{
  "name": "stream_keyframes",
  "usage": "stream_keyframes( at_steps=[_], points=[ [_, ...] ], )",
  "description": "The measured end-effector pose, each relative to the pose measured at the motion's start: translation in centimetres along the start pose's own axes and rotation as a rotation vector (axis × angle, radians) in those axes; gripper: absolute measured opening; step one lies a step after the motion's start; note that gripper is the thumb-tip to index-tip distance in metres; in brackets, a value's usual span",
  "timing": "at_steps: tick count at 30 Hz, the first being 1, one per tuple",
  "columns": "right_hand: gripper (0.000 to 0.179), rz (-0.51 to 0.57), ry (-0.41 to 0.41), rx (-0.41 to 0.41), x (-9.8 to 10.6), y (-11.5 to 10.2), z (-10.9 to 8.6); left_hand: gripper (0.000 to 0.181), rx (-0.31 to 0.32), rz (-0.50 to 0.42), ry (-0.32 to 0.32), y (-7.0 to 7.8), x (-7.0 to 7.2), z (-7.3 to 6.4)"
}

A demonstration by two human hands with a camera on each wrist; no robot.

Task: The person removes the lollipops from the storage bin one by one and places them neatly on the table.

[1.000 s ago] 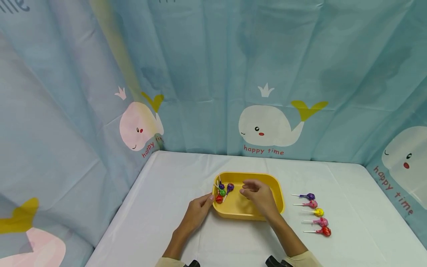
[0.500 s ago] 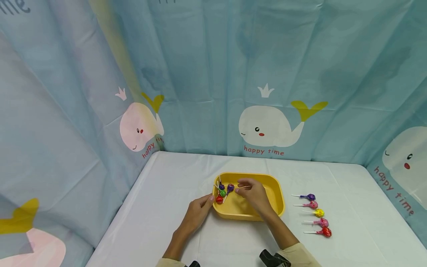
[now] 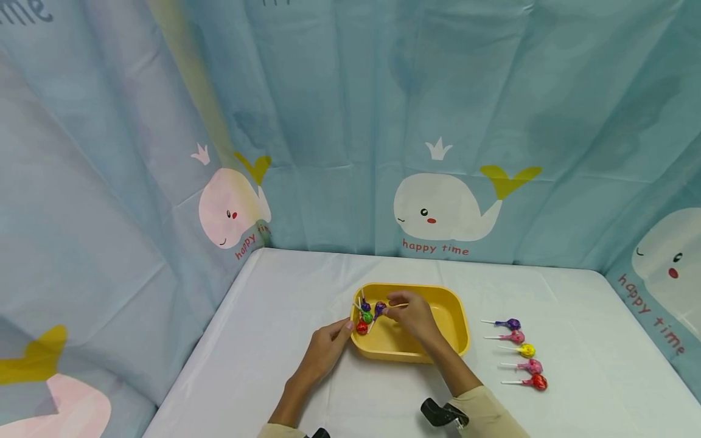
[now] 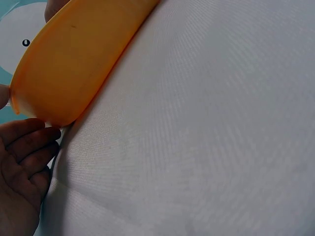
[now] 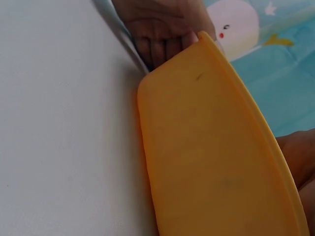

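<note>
A yellow tray (image 3: 438,350) sits on the white table, and its orange-yellow outer wall (image 4: 74,59) (image 5: 206,147) fills both wrist views. Several lollipops lie in its left end: purple (image 3: 380,308), green (image 3: 367,317) and red (image 3: 361,328). My right hand (image 3: 390,311) is inside the tray just right of them, with thumb and fingers pinched on a thin pale stick (image 3: 401,305) whose head is hidden. My left hand (image 3: 346,326) rests against the tray's left corner, its fingers (image 4: 29,145) relaxed along the wall.
Several lollipops lie in a row on the table right of the tray, from a purple one (image 3: 511,323) down to a red one (image 3: 538,382). A whale-print blue curtain (image 3: 438,207) closes the back and sides. A black strap (image 3: 438,413) sits on my right wrist.
My right hand has moved left inside the tray, from its middle up to the lollipops, closing into a pinch. The left hand and the row on the table have not moved.
</note>
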State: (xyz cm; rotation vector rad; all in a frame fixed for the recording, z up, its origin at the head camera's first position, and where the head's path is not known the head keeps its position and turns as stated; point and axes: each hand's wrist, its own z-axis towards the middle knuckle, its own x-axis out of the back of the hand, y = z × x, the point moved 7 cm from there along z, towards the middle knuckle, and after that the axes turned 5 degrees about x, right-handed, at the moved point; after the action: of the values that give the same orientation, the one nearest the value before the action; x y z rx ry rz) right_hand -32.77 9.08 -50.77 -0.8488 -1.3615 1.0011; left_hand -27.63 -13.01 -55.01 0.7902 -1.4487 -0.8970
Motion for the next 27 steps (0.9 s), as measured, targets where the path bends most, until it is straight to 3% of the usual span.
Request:
stream_keyframes(
  at_steps=[10,27],
  points=[
    [0.031,-0.024,-0.031,-0.020,-1.0,0.3,1.0,0.057,0.012,0.003,-0.002,-0.1,0.0,0.0],
    [0.029,-0.110,-0.108,0.025,-2.1,0.5,1.4,0.056,0.004,-0.005,-0.008,0.1,-0.1,-0.2]
  ],
)
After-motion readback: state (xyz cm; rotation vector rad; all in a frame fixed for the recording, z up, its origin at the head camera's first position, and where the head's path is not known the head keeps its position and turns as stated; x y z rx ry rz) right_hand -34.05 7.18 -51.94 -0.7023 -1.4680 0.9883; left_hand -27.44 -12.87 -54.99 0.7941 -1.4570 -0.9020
